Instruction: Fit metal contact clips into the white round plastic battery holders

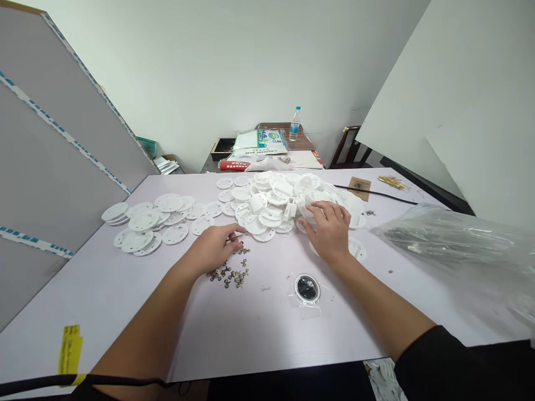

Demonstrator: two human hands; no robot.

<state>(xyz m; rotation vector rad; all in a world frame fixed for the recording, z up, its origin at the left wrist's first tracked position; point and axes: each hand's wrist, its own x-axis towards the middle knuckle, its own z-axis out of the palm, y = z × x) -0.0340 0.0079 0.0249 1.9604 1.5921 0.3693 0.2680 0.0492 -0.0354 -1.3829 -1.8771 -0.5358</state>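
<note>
1. Holds the left grip (217, 245) low over the counter (267, 328), just beyond most of the metal bits (234, 277) and beside the near left edge of the heaped white discs (271, 215).
2. Has left thumb and fingers close together, perhaps on a thin pale sliver; too small to tell for sure.
3. Holds the right grip (332, 231) open at the near right side of the heap, with thumb apart from fingers; cannot tell whether touching a disc.
4. For the bits, probably best to pinch by the fingertips, one at a time from the loose edge, rather than rake through the cluster.
5. For the discs, better to take from the top and by the rim, to avoid sliding the overlapped ones.
6. Watch the round black piece (308, 288), near and left of the right forearm; lift over, not across.
7. Leave a gap between the heap and the plastic bag (455, 239) at right, to avoid snagging.
</note>
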